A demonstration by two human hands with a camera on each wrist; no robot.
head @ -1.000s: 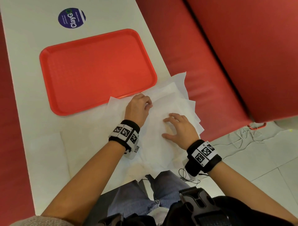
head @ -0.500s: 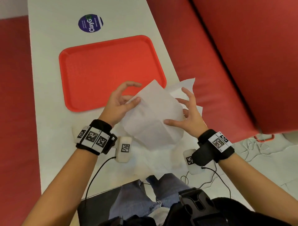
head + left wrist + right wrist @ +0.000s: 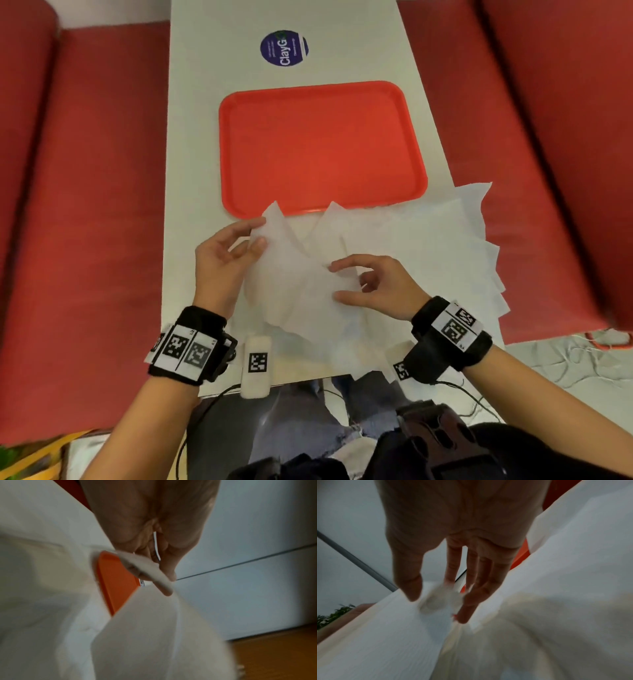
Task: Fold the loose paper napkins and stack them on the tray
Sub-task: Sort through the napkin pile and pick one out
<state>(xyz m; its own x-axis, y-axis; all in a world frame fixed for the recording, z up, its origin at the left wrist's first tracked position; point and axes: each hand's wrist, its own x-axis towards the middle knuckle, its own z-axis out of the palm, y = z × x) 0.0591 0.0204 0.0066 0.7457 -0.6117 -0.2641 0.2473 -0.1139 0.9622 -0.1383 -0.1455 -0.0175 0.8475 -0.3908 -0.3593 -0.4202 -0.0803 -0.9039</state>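
From behind the right hand (image 3: pixel 453 536), the palm faces down with the fingers (image 3: pixel 471 582) reaching forward, fairly straight and slightly spread. The thumb (image 3: pixel 409 580) presses on a white napkin (image 3: pixel 385 635), and a small bunched bit of that paper sits between thumb and fingertips. More loose white napkins (image 3: pixel 556 601) billow to the right, blurred. A sliver of the orange tray (image 3: pixel 521 555) shows behind the fingers.

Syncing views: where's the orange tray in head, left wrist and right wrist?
Head: orange tray upper centre on the table, nothing on it.
Left wrist: orange sliver mid-frame, between napkin folds beside the fingers.
Right wrist: small orange patches right of the fingers, mostly hidden by paper.
Shared landmark: the lifted napkin.
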